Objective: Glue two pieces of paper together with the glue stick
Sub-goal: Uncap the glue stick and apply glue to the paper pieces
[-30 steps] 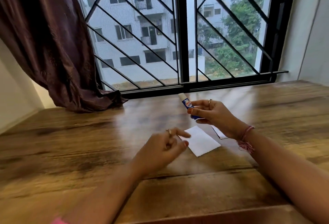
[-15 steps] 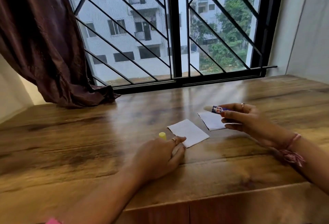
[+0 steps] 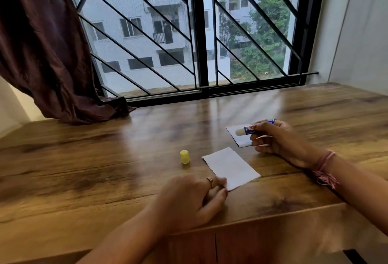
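The glue stick [image 3: 251,129] is held in the right hand [image 3: 279,140], whose grip is closed around the blue barrel, fingers curled over it and thumb beneath. The stick lies almost level, its uncapped, pale tip pointing away from the palm towards the left. Directly under that tip and under the right fingertips, the far piece of paper [image 3: 239,136] lies flat on the wooden counter [image 3: 105,158]; whether the tip touches the sheet cannot be told, though it appears just above it. A pink thread band [image 3: 324,169] is worn at the right wrist, and a ring is seen on one finger.

The left hand [image 3: 189,200] rests palm down on the counter, fingers loosely bent, with nothing gripped; its fingertips are laid on the nearest corner of the near piece of paper [image 3: 231,168]. A ring [image 3: 209,180] is worn on one of its fingers. This second sheet lies flat and turned at a slant, between the two hands, apart from the far sheet.

The yellow cap [image 3: 184,156] stands upright on the counter, beyond the left fingertips and just to the left of the near sheet, not touching it.

Farther off, past both hands, a black-barred window [image 3: 201,43] is seen along the back edge of the counter, and a dark maroon curtain [image 3: 42,43] hangs at the left, its hem resting on the counter.
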### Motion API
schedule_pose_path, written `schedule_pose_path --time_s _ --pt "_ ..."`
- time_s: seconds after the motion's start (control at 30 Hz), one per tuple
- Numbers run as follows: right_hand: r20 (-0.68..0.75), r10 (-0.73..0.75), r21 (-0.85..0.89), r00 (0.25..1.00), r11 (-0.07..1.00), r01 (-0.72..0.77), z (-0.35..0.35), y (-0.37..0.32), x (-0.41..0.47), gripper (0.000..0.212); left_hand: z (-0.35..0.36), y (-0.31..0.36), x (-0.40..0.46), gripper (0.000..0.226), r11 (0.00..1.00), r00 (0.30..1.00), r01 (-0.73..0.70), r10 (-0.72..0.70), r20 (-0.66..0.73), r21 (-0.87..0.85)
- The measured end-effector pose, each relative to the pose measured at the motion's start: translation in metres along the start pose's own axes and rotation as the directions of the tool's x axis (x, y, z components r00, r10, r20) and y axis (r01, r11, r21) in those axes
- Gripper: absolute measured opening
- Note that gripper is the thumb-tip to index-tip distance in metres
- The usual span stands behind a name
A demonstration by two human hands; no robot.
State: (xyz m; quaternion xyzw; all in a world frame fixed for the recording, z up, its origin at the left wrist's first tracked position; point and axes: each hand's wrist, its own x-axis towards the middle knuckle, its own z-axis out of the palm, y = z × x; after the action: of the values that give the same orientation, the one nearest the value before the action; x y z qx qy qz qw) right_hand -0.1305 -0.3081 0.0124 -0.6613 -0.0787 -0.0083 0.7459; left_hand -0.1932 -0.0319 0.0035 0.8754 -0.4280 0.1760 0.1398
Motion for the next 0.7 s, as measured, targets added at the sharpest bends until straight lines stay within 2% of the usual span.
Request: schedule_pose_path --time_s 0.03,0.1,0.17,0.37,0.5,0.6,0.7 --pt "0.007 0.008 -0.007 1.000 1.000 -0.008 0.002 -0.002 -0.001 0.016 0.001 0.003 -0.003 0.049 1.000 1.000 -0.007 0.007 0.002 -0.020" --pt "0.016 0.019 -0.028 1.000 0.999 -0.018 0.005 -0.004 -0.002 0.036 0.002 0.008 -0.007 0.058 0.999 1.000 0.004 -0.003 0.023 -0.042" --pt "0.015 0.019 -0.030 1.000 0.999 -0.018 0.007 -0.005 -0.004 0.044 0.001 0.009 -0.008 0.059 0.999 1.000 0.011 -0.011 0.007 -0.047" --pt "0.015 -0.018 0.002 1.000 1.000 0.018 0.008 -0.007 -0.006 0.032 -0.010 0.003 -0.002 0.041 0.969 0.996 0.089 -0.084 0.034 -0.232" --pt "-0.005 -0.006 0.019 1.000 1.000 0.006 0.008 -0.007 -0.006 0.025 -0.019 -0.022 0.005 0.042 0.999 0.986 0.037 -0.032 0.163 -0.032" --pt "-0.018 0.017 0.021 1.000 1.000 -0.017 0.010 -0.007 -0.006 0.033 -0.021 -0.032 0.008 0.041 1.000 0.980 -0.012 0.013 0.200 -0.007" --pt "-0.034 0.041 0.040 0.999 0.998 -0.040 0.015 -0.010 -0.008 0.026 -0.015 -0.034 0.008 0.043 0.999 0.981 -0.028 0.033 0.191 -0.028"
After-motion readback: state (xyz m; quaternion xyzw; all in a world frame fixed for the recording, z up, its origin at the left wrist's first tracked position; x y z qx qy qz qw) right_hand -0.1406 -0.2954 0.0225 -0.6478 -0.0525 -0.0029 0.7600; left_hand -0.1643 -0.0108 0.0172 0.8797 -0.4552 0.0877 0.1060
